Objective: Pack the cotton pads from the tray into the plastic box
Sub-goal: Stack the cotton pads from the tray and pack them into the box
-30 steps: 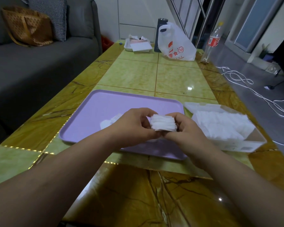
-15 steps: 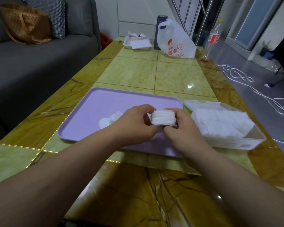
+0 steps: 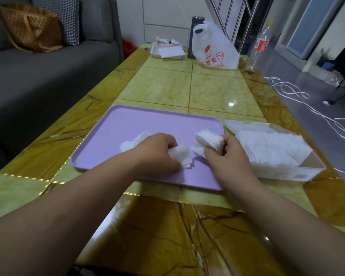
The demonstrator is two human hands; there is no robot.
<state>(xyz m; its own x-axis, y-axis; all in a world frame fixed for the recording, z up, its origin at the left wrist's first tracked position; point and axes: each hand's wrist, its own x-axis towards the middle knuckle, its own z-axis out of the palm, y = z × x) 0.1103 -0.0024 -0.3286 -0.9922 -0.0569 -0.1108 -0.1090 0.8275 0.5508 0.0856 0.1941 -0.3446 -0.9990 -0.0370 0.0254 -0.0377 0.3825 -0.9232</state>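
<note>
The white plastic bag at the far end of the table has red writing on it that reads 零食, under a red picture. The bottle at the far right corner has a red label, too small to read.

The table top is shiny, with green and brown stone squares. A grey sofa runs along its left side, with a brown bag on it. White cables lie on the grey floor to the right.

The purple tray sits in the middle of the table. The plastic box sits just beside the tray's right edge, close to the table's right edge, and is nearly full of white pads. The far half of the table is mostly bare.

The right hand curls around a stack of cotton pads and holds it over the tray's right side. The left hand pinches a small bunch of pads that lies on the tray. A few loose pads lie on the tray just behind the left hand.
</note>
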